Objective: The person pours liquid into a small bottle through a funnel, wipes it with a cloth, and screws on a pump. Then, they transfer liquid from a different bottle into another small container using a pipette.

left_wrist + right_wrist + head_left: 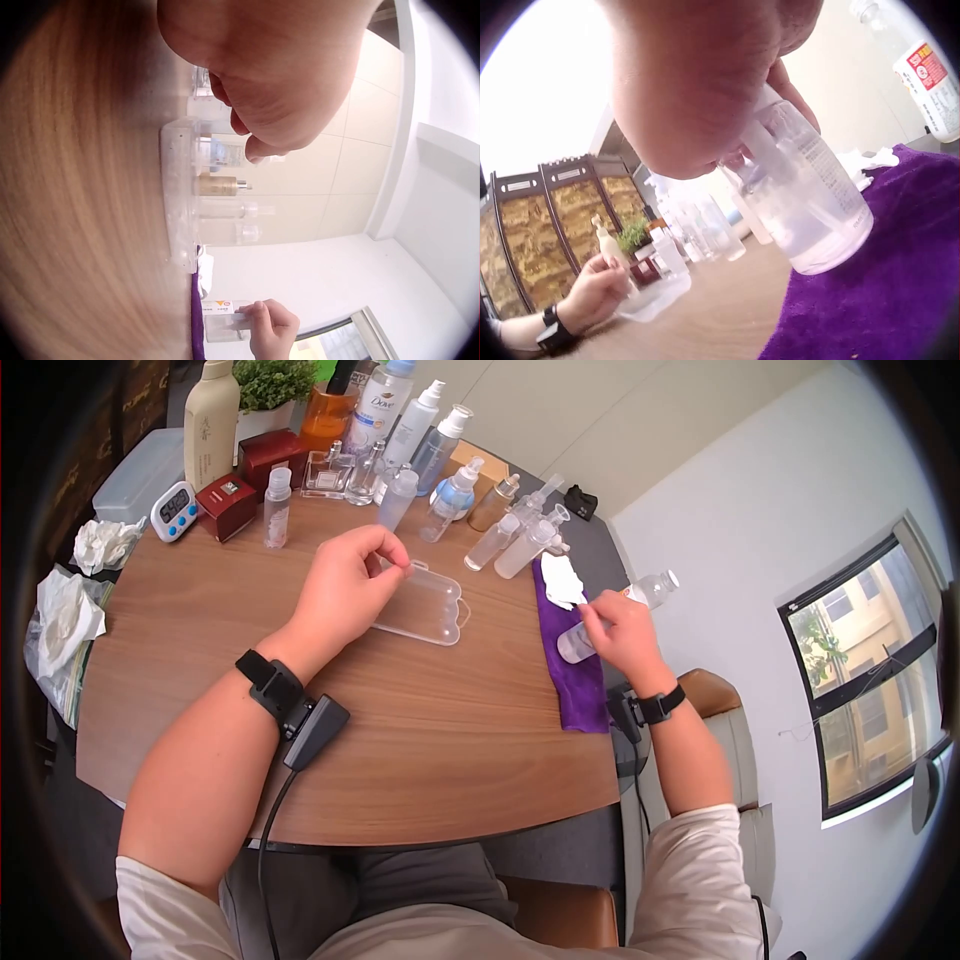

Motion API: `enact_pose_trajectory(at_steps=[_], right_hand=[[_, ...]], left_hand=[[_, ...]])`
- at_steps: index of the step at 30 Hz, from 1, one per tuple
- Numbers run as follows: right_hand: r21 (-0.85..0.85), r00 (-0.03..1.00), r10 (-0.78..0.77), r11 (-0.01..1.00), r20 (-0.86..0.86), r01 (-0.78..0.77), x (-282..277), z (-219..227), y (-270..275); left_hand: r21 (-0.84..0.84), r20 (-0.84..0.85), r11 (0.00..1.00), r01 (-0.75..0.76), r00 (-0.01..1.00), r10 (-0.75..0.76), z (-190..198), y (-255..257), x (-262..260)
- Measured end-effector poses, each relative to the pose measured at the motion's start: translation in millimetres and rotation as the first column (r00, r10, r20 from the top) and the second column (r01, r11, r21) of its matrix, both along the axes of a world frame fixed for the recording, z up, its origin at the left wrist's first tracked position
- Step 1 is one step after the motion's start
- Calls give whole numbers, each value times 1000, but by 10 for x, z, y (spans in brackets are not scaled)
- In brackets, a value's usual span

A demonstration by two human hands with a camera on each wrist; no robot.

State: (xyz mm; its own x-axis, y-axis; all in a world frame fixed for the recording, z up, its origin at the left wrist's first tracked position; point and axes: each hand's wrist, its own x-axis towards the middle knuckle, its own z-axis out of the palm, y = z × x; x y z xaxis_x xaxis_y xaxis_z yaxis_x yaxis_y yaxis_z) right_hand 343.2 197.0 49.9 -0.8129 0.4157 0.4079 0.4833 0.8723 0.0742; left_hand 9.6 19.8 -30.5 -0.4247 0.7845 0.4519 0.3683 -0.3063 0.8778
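Note:
In the head view, my right hand [628, 632] grips a clear bottle [574, 645] by its upper part above the purple cloth [572, 695]. The right wrist view shows the bottle [817, 210] tilted, with clear liquid inside and fingers hiding its top. My left hand [345, 582] hovers at the near left of a clear plastic case [425, 610], its fingers loosely curled. A gap shows between those fingers and the case [178, 195] in the left wrist view, and nothing is visible in them.
Several bottles stand along the table's back, among them a pump bottle [440, 448]. A timer [174, 512] and red boxes [226, 506] are at the back left. White tissue [562, 580] lies on the cloth; a labelled bottle [655, 589] stands behind my right hand.

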Motion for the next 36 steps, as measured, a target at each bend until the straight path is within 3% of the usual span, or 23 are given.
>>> enact_pose_trajectory(at_steps=[1, 2, 8, 10, 12, 14, 18, 24, 27, 31, 33, 34, 36], right_hand=[[8, 999, -38, 999, -24, 38, 14, -7, -21], [41, 998, 52, 998, -46, -50, 52, -165, -16], [-49, 995, 100, 994, 16, -99, 72, 37, -87], [100, 961, 180, 974, 209, -204, 31, 175, -155], [108, 928, 265, 947, 261, -301, 10, 154, -161], [79, 823, 470, 852, 319, -518, -7, 116, -243], [73, 821, 484, 847, 304, -527, -69, 98, -247], [-74, 930, 360, 932, 73, -355, -16, 8, 54], [-224, 985, 168, 959, -42, -174, 48, -16, 166], [-216, 990, 141, 966, -22, -143, 2, -14, 227], [-279, 1000, -12, 960, -14, 8, -64, -11, 236], [-279, 1000, -15, 960, -14, 11, -95, -18, 231], [-391, 978, -208, 902, -21, 183, -160, -14, 230]], left_hand=[[10, 0, 1000, 0, 1000, 0, -2, -20, -9], [11, 4, 1000, -14, 1000, 14, -16, -28, -29], [11, -13, 1000, 1, 1000, 0, -29, 33, 0], [-19, 5, 1000, -3, 1000, 3, -14, -7, -20], [1, -6, 1000, -18, 1000, 18, -29, -17, -33], [24, -16, 1000, -5, 1000, 6, -44, 7, -16], [-23, 9, 1000, 3, 1000, -3, 17, -3, 5], [-38, -10, 999, -18, 1000, 18, -2, -18, -15], [-52, -4, 998, -28, 1000, 28, 13, -21, -12], [-51, -13, 998, -20, 1000, 19, -3, -12, -19], [-33, -19, 999, -18, 1000, 18, -32, 2, -26], [-12, -23, 1000, -20, 1000, 20, -38, 7, -28], [-27, -15, 999, -20, 1000, 20, -30, -2, -23]])
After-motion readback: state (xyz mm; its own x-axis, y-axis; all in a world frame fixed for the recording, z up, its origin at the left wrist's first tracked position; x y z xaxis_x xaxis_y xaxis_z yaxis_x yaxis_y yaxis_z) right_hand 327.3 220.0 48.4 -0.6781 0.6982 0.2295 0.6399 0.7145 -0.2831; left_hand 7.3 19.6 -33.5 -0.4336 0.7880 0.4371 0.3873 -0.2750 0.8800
